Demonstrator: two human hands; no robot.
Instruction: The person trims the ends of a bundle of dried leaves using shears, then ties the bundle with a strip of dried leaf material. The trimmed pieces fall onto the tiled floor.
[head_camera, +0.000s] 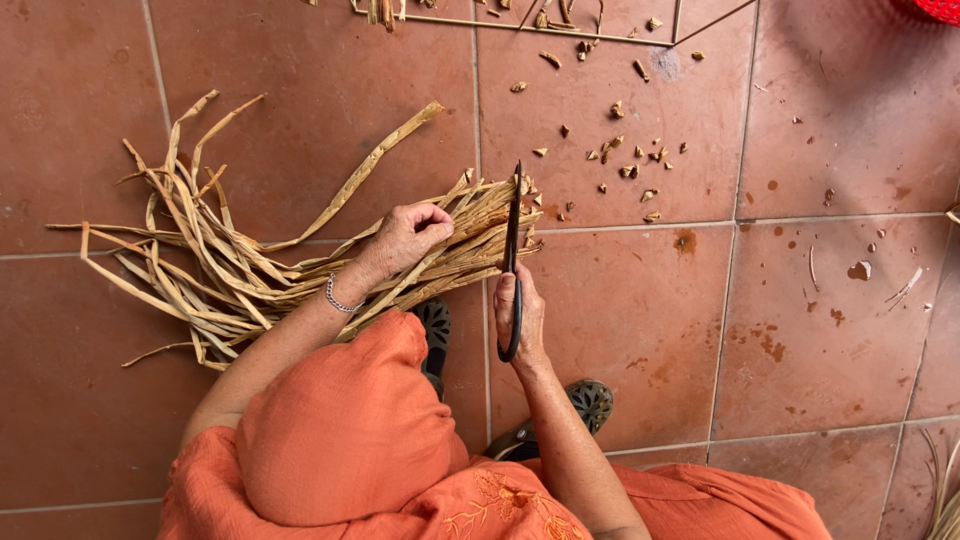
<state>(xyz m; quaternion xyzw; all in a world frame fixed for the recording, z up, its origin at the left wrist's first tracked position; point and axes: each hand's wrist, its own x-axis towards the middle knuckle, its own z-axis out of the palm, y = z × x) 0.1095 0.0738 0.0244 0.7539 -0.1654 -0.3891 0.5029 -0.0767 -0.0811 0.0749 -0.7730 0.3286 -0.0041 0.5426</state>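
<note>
I see the left hand (408, 238) clenched around a bundle of dried reed strips (250, 270) that lies across the tiled floor (800, 330), its loose tails fanning out toward nine o'clock. The right hand (520, 315) grips the handles of long black scissors (512, 250), whose blades point to twelve o'clock and meet the bundle's trimmed end just at three o'clock of the left hand.

The risk I judge greatest is the closeness of the blades to the left fingers: if the bundle slides or the grip creeps toward the cut, a fingertip could be nicked. I cannot quite tell whether the blades are parted or closed, as they show edge-on. The stiff strips may also twist in the cut and give a ragged end. Cut scraps (625, 160) scattered at one o'clock, and the sandalled feet (590, 400) below the hands, could slip on them.
</note>
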